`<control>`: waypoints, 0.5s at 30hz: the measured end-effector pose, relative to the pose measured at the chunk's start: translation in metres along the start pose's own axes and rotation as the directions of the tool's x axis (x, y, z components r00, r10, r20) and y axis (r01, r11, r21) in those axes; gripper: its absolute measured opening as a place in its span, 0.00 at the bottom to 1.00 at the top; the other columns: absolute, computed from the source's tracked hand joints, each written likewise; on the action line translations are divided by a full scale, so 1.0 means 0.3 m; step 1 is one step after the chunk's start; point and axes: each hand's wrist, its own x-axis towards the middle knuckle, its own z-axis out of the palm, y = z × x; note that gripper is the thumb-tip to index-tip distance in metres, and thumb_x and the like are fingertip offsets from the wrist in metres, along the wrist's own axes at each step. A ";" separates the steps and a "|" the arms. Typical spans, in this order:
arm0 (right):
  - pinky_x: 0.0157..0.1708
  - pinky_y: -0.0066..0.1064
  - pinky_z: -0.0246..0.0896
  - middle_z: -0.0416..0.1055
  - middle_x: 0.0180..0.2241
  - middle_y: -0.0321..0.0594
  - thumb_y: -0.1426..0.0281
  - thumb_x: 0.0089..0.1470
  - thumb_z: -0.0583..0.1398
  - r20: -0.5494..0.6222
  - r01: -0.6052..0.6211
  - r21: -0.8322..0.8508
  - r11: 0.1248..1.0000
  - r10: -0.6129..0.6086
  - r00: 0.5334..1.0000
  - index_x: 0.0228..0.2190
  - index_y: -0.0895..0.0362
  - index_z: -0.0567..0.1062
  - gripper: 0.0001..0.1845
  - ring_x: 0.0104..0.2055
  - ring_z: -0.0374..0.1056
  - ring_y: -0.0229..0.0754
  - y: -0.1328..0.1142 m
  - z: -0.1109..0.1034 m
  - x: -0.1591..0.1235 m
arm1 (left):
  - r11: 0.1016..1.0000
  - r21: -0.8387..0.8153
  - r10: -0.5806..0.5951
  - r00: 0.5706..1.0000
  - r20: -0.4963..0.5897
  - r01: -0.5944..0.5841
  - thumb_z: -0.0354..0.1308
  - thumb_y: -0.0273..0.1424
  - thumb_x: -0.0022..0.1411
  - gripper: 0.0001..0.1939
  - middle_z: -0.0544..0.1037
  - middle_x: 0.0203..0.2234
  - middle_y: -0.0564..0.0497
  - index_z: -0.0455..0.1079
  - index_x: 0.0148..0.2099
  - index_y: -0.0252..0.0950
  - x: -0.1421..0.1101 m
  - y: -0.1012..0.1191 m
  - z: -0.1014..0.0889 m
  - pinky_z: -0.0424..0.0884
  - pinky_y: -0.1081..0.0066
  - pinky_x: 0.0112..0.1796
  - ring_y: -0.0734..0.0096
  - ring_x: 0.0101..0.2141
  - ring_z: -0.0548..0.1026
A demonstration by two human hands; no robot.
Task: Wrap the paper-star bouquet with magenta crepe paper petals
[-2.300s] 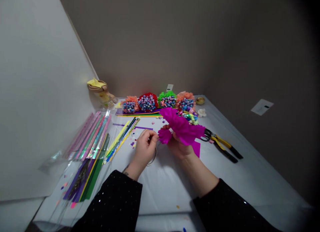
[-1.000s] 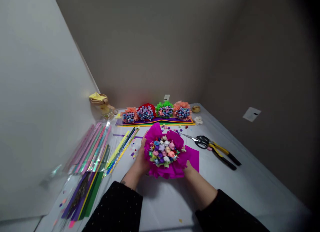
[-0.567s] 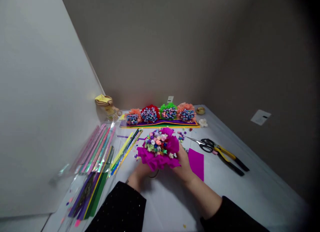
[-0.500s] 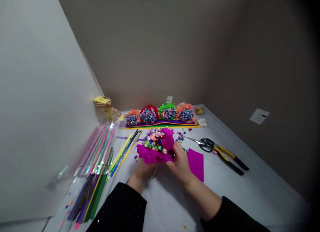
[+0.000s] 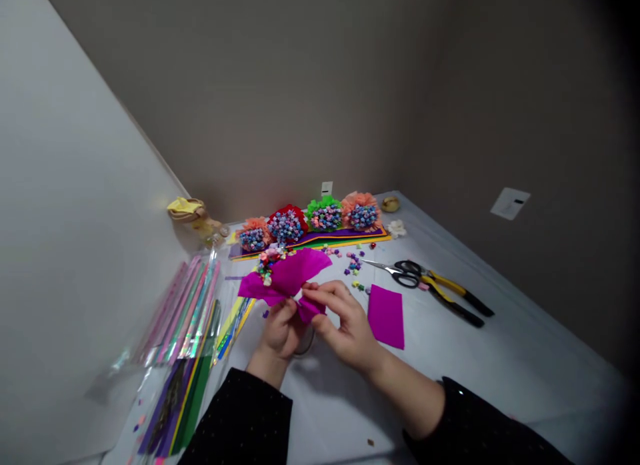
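A small bouquet of colourful paper stars, wrapped in magenta crepe paper, is tilted to the left above the table. Its gathered base is gripped in my left hand, thumb on top. The fingers of my right hand pinch the lower right part of the same crepe paper. A ring-like rim shows partly behind my left hand; I cannot tell what it belongs to. Just right of my right hand lies a flat magenta crepe paper rectangle.
Scissors and yellow-black pliers lie to the right. Several finished star bouquets line the back on coloured sheets. Loose stars are scattered mid-table. Bagged paper strips and a small basket are left.
The bouquet has tipped over to the left, so its paper underside now shows. My right hand has shifted from its side to the paper near the base.
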 end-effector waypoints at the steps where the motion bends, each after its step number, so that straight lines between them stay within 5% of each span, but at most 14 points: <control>1: 0.43 0.38 0.63 0.69 0.37 0.43 0.70 0.56 0.57 -0.027 -0.046 0.028 0.999 0.047 0.999 0.43 0.53 0.76 0.13 0.42 0.67 0.45 0.000 -0.007 0.007 | 1.000 -0.016 -0.003 1.000 -0.028 0.003 0.67 0.33 0.48 0.10 0.81 0.33 0.49 0.77 0.35 0.37 0.000 0.003 0.005 0.73 0.67 0.44 0.63 0.38 0.78; 7: 0.35 0.33 0.63 0.71 0.30 0.39 0.69 0.51 0.61 -0.111 -0.383 0.213 0.899 0.412 0.904 0.28 0.55 0.77 0.04 0.34 0.67 0.41 0.031 -0.009 0.034 | 0.999 -0.002 -0.052 0.998 -0.029 0.052 0.70 0.35 0.43 0.13 0.81 0.28 0.48 0.76 0.31 0.34 -0.003 0.006 0.037 0.74 0.67 0.39 0.66 0.32 0.78; 15: 0.27 0.29 0.59 0.65 0.26 0.35 0.69 0.50 0.62 -0.089 -0.404 0.283 0.870 0.444 0.892 0.25 0.55 0.74 0.04 0.27 0.62 0.36 0.033 -0.016 0.030 | 0.989 0.143 -0.053 0.998 0.034 0.048 0.71 0.36 0.41 0.17 0.80 0.32 0.47 0.75 0.35 0.38 -0.022 -0.003 0.040 0.74 0.61 0.40 0.55 0.39 0.77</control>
